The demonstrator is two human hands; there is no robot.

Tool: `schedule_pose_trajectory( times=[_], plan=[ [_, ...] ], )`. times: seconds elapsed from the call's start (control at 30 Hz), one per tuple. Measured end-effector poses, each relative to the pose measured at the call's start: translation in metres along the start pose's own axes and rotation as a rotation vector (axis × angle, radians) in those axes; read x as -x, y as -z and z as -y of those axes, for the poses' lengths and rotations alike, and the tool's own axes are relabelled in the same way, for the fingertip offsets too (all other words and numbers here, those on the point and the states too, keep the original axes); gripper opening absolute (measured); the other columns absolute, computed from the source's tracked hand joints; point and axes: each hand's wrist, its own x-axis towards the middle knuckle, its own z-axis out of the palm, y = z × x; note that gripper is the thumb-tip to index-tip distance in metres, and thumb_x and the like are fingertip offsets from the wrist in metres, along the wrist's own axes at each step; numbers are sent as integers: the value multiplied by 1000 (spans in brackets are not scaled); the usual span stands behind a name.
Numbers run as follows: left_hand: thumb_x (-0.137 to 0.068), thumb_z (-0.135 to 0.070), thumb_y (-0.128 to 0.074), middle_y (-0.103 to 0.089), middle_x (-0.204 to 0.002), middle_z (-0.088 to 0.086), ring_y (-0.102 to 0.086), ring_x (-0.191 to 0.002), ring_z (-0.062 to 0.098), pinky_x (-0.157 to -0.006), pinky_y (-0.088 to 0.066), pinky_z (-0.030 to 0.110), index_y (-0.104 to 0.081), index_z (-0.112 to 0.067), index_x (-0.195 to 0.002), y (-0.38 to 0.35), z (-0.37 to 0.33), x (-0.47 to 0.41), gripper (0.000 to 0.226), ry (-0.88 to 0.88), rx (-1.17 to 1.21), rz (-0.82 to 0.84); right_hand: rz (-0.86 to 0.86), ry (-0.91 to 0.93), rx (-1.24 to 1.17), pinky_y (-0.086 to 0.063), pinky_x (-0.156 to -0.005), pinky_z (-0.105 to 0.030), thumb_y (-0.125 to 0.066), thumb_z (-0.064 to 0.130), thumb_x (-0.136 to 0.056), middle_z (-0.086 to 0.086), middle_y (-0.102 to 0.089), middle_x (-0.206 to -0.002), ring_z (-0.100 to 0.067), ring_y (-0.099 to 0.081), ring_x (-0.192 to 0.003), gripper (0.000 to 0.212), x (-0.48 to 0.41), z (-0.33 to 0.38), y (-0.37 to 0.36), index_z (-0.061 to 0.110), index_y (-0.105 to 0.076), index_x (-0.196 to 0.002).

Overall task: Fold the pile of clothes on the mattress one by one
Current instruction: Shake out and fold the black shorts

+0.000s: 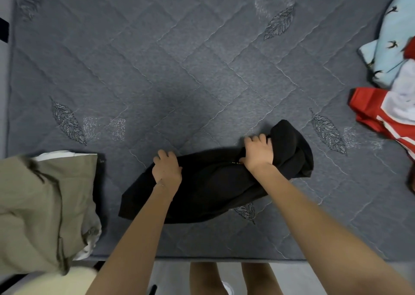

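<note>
Left grip (167,169) and right grip (258,153) each clench the black garment (213,191); seemingly soft, light and limp, it wants wide-apart edge holds.

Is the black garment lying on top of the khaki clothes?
No, the black garment rests on the mattress, apart from the khaki clothes beside it.

Grey quilted mattress (157,58) w/ leaf stitching, pale floor (171,276) strip at near edge.

Even, soft light (faint central shadow), wide-angle bending and blur at edges
</note>
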Motion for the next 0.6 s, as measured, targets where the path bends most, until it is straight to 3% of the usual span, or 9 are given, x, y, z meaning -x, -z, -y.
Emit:
schedule_pose_trajectory(
  times=[0.13,0.27,0.4,0.47,0.53,0.6],
  plan=[
    [-95,-36,-58,-35,-138,13,-37,-124,29,-93,-43,32,-35,-5,-136,7,7,1,56,-51,-94,73,22,-19,85,-21,-112,-40,-61,27,-90,-6,-57,-126,-29,-33,-130,40,8,2,7,16,-52,-127],
    [-94,-30,-60,-39,-139,12,-39,-124,29,-90,-44,33,-32,-7,-135,5,10,3,54,-69,-68,97,15,-19,108,-22,-110,-39,-61,33,-90,-5,-57,-124,-29,-34,-127,32,14,0,5,17,-62,-118],
    [-95,-30,-59,-32,-141,14,-45,-122,31,-91,-47,37,-29,-11,-140,7,17,6,57,-89,-64,199,-52,-10,53,-19,-113,-40,-66,40,-87,-11,-40,-137,-31,-29,-132,38,24,-8,1,12,-66,-113],
    [-95,-31,-58,-28,-140,16,-46,-119,32,-90,-47,37,-30,-16,-142,8,21,8,57,-87,-63,219,-42,-11,33,-14,-117,-41,-65,41,-87,-15,-31,-147,-34,-17,-142,44,28,-12,0,8,-64,-116],
    [-95,-34,-58,-27,-140,15,-40,-123,32,-96,-43,38,-34,-18,-141,7,24,11,54,-88,-110,158,-14,-31,34,-12,-118,-41,-63,43,-89,-17,-24,-153,-34,-9,-147,51,33,-15,-1,5,-59,-123],
    [-96,-40,-54,-30,-142,13,-31,-132,33,-108,-30,44,-39,-20,-140,5,25,17,51,-118,-195,46,17,-77,93,-18,-114,-41,-59,51,-89,-16,-34,-148,-35,-19,-142,58,38,-14,1,7,-56,-126]
  ],
)
